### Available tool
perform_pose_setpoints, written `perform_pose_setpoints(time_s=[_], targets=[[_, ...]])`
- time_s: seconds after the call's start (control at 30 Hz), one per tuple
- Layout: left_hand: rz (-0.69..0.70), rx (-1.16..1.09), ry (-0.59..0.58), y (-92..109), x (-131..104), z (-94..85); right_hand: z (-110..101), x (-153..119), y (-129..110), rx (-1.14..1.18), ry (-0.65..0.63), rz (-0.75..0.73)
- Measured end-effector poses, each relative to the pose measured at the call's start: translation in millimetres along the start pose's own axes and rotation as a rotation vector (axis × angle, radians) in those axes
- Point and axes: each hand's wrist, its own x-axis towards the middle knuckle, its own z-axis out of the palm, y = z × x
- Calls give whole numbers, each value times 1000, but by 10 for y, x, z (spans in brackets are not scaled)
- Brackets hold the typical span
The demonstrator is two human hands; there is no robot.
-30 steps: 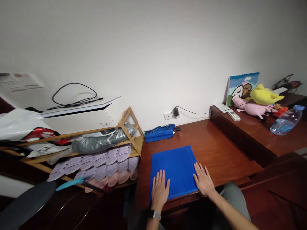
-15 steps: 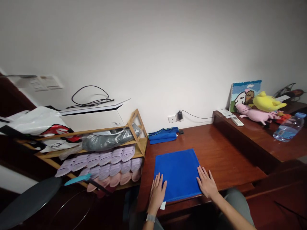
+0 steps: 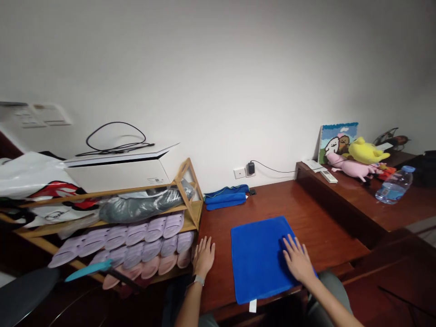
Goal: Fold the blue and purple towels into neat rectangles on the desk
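Observation:
A blue cloth (image 3: 260,261) lies flat on the brown desk (image 3: 272,202), its white tag (image 3: 252,305) hanging at the front edge. Over the cloth's right side is my right hand (image 3: 299,260), fingers spread, holding nothing. My left hand (image 3: 204,256) is at the desk's left edge, apart from the cloth, with its fingers extended and nothing in it. More folded blue cloth (image 3: 226,198) rests at the back left of the desk, against the wall.
To the left, a wooden rack (image 3: 195,209) holds slippers (image 3: 153,227) and a white box (image 3: 119,175). On the raised surface at right are a water bottle (image 3: 395,186), plush toys (image 3: 356,168), a remote (image 3: 329,176) and a picture. A black plug (image 3: 251,168) sits in the wall.
My left hand has left the cloth's left edge and moved left to the desk's edge. The cloth has shifted right relative to the desk, and my right hand is now over it.

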Motion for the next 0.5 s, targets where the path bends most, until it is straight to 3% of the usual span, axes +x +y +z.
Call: perform_pose_setpoints(time_s=[0.13,0.23,0.33,0.5], targets=[[29,34,82,-6,47,74,95,100,-786,81,-21,-105],[54,45,123,-53,21,138,213,245,-1047,77,-85,-109],[64,39,151,-106,33,188,290,502,-930,53,-71,-102],[76,19,196,-159,97,252,238,1222,-362,29,-55,-46]])
